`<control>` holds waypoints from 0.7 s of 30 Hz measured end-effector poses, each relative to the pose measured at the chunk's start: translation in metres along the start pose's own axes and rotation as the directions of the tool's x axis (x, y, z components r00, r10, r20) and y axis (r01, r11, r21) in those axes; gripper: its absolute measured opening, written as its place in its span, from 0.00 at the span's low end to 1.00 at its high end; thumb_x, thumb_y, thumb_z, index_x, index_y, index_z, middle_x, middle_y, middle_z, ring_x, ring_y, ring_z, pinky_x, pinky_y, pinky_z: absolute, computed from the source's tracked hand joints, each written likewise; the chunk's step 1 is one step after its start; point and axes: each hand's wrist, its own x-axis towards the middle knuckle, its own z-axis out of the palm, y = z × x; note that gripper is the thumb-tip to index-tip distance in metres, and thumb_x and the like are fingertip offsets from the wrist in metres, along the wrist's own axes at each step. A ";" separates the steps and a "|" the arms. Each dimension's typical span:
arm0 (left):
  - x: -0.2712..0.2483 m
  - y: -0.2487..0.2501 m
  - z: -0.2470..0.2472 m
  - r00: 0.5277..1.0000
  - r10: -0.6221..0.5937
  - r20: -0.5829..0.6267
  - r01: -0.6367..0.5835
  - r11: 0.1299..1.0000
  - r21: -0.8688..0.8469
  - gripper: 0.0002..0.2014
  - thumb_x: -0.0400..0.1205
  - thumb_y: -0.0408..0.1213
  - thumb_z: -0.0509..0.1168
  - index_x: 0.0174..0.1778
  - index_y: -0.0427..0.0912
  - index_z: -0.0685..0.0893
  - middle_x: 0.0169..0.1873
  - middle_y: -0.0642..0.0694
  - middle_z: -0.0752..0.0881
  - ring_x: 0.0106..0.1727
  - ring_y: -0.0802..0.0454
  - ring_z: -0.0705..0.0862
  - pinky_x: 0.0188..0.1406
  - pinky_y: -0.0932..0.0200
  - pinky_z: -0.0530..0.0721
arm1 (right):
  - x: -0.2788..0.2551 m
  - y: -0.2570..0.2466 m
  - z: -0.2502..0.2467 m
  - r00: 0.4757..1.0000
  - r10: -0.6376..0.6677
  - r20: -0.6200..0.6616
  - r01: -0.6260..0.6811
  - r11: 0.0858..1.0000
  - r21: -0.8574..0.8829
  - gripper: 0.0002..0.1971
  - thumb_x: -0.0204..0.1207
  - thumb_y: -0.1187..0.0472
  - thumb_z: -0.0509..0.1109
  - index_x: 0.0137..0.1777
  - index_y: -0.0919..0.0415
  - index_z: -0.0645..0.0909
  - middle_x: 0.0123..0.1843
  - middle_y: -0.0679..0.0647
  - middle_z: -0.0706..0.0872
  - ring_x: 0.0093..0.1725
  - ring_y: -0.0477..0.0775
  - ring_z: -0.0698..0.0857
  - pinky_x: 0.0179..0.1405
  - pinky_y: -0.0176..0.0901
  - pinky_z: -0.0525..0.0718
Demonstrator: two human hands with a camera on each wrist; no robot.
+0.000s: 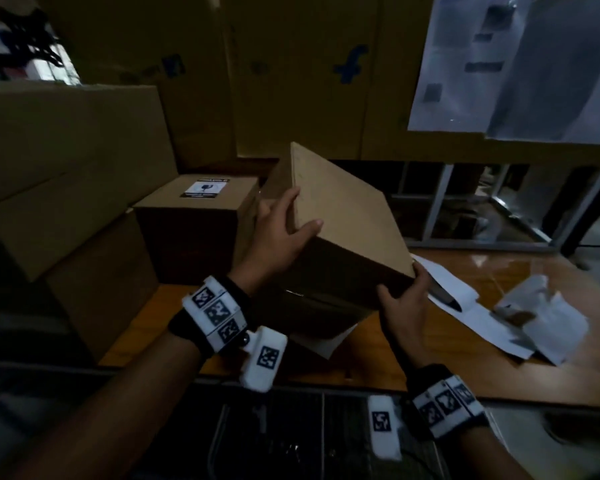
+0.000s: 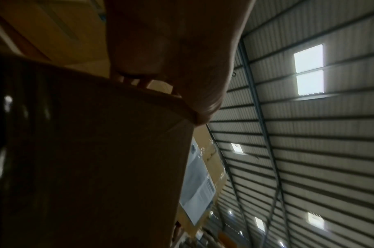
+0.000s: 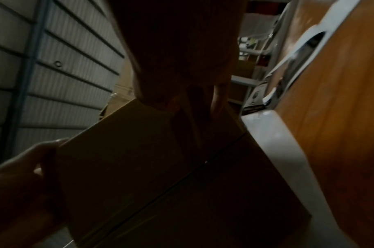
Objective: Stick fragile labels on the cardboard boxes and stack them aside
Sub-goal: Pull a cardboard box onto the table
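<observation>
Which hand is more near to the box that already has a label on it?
Left. The left hand grips the held box on its side facing the labelled box, just beside it. The right hand is at the far lower corner, farther away.

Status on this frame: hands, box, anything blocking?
Left hand and right hand grip plain brown cardboard box, tilted above wooden table. No label visible on it. Labelled brown box sits left.

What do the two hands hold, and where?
A tilted cardboard box: left hand grips its upper left edge, right hand its lower right corner.
</observation>
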 end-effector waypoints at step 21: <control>0.009 -0.024 0.157 0.949 -0.106 0.296 0.211 0.913 -0.350 0.27 0.85 0.48 0.60 0.81 0.54 0.65 0.79 0.41 0.65 0.77 0.44 0.69 0.77 0.42 0.70 | 0.066 0.028 -0.132 0.988 -0.038 -0.150 -0.032 0.897 -0.441 0.37 0.71 0.59 0.73 0.79 0.49 0.63 0.71 0.64 0.75 0.69 0.65 0.76 0.63 0.56 0.79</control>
